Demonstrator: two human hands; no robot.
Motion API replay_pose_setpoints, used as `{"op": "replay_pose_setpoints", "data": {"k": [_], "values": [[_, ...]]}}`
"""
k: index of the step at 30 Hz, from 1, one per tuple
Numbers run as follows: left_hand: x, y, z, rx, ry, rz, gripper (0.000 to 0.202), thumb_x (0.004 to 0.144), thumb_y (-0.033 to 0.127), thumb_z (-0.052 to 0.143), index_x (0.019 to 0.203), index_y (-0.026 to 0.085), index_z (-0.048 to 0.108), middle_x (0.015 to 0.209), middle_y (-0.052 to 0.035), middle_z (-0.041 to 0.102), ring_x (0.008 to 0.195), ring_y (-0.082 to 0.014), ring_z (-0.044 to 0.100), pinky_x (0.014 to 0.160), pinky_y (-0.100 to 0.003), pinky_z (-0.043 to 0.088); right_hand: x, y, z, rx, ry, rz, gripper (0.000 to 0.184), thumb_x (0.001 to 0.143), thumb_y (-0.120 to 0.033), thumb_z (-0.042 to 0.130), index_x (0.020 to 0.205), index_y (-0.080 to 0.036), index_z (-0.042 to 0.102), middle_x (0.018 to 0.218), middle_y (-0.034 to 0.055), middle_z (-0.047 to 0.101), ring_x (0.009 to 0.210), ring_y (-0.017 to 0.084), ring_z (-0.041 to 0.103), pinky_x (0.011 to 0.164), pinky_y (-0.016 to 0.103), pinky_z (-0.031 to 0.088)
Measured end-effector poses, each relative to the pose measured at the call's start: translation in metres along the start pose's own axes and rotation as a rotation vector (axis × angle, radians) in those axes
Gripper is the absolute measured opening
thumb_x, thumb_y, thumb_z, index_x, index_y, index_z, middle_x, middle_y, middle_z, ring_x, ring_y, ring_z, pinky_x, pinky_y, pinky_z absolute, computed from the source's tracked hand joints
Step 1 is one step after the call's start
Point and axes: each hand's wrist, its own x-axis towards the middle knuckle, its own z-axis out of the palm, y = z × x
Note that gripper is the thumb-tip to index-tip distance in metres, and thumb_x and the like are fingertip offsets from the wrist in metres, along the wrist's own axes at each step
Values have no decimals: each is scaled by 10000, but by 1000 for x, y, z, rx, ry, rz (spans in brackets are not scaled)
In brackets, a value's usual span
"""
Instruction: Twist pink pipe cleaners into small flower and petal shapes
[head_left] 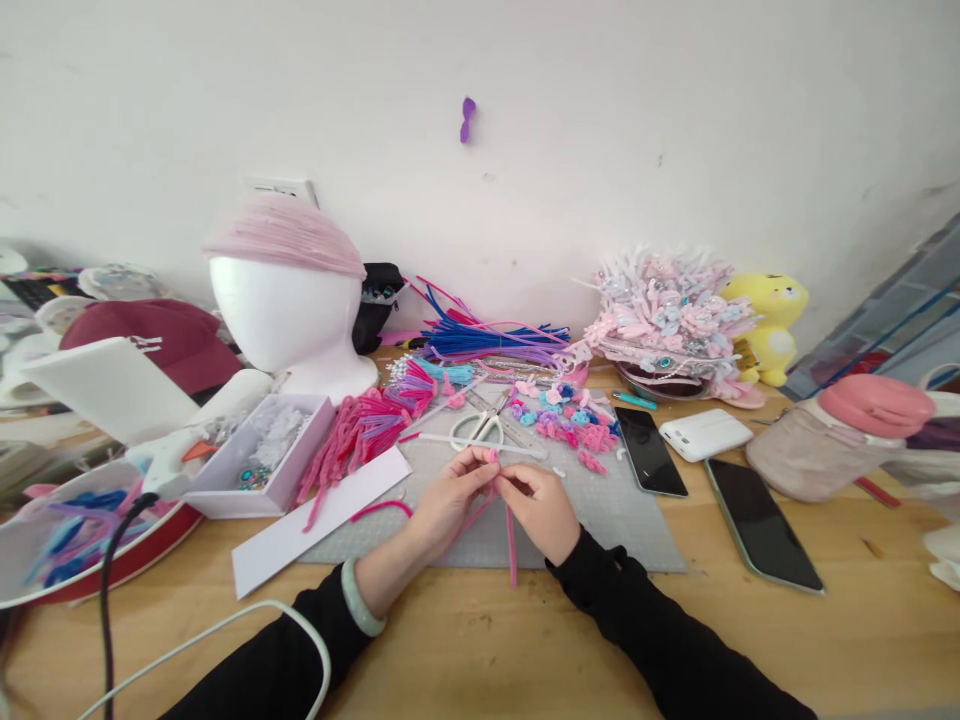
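Note:
Both hands meet over the grey cutting mat (622, 530), working one pink pipe cleaner (512, 550). The fingers of my left hand (450, 500) pinch its curled upper part. My right hand (541, 505) pinches it from the other side, and a straight tail hangs below the fingers. Just beyond the fingertips lie scissors (477, 428) with pale handles and a white glue stick (487, 445). Beside them is a pile of small pink and blue pipe-cleaner flowers (562, 412). Another short pink pipe cleaner (382, 507) curves on the mat near my left wrist.
Left are a white card strip (322, 520), a box of beads (262, 455), a glue gun (161, 465) with its cable, and a white foam head (285, 310). Bundled pipe cleaners (487, 335) lie behind. Right are two phones (765, 525), a power bank (705, 434) and a decorated headpiece (667, 320).

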Motion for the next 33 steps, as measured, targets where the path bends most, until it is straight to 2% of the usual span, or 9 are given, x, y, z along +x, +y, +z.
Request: {"op": "replay_pose_setpoints", "data": {"k": [3, 7, 11, 14, 17, 20, 24, 28, 33], "values": [[0, 2, -1, 75, 16, 30, 63, 707, 223, 545, 716, 161, 535, 679, 22, 482, 633, -90, 437, 626, -212, 342, 2, 2, 0, 197, -33, 140, 158, 708, -246, 518, 604, -158, 597, 548, -11, 551, 547, 110, 486, 550, 238, 396], [0, 6, -2, 72, -73, 8, 111, 738, 243, 486, 684, 153, 522, 641, 14, 477, 624, -110, 450, 655, -251, 351, 4, 5, 2, 556, -92, 327, 150, 683, -284, 551, 624, -152, 591, 560, -17, 548, 486, 87, 479, 491, 227, 403], [3, 9, -6, 160, -80, 3, 180, 757, 287, 458, 651, 152, 514, 613, 14, 462, 613, -115, 438, 636, -250, 340, 3, 5, 4, 752, -119, 496, 152, 639, -269, 600, 589, -130, 566, 475, -34, 494, 356, 50, 395, 337, 178, 301], [5, 12, -12, 314, -75, 88, 123, 741, 269, 496, 689, 161, 526, 627, 20, 461, 618, -109, 415, 626, -232, 323, 5, 5, 0, 906, -136, 583, 116, 627, -202, 609, 604, -101, 558, 454, -41, 458, 338, 24, 352, 303, 142, 227], [7, 13, -17, 429, -103, 198, 107, 746, 264, 491, 743, 170, 542, 673, 13, 470, 645, -114, 411, 641, -231, 321, 8, 6, -6, 1140, -283, 726, 77, 663, -145, 563, 662, -69, 552, 470, -49, 415, 339, -6, 303, 291, 102, 184], [6, 13, -19, 460, -141, 251, 114, 750, 271, 486, 746, 170, 539, 711, 1, 467, 649, -118, 409, 638, -237, 326, 9, 8, -11, 1365, -445, 885, 69, 720, -127, 499, 692, -67, 516, 489, -65, 357, 331, -23, 243, 274, 71, 142], [5, 12, -18, 383, -149, 191, 131, 762, 282, 466, 740, 165, 522, 689, -7, 476, 648, -124, 415, 652, -246, 332, 9, 9, -10, 1484, -471, 912, 99, 773, -167, 456, 721, -86, 479, 509, -65, 335, 337, -14, 239, 267, 66, 152], [4, 11, -13, 231, -131, 79, 135, 745, 271, 492, 682, 152, 510, 658, -6, 474, 651, -124, 426, 651, -246, 336, 8, 9, -7, 1499, -449, 922, 106, 792, -156, 437, 709, -97, 466, 502, -69, 328, 339, -12, 230, 269, 66, 161], [2, 6, -5, -19, -79, 4, 143, 755, 268, 484, 689, 151, 530, 700, -16, 500, 706, -126, 458, 705, -260, 345, 7, 7, -4, 1495, -412, 895, 121, 790, -147, 464, 682, -92, 469, 503, -70, 326, 343, -20, 234, 273, 64, 151]]}}
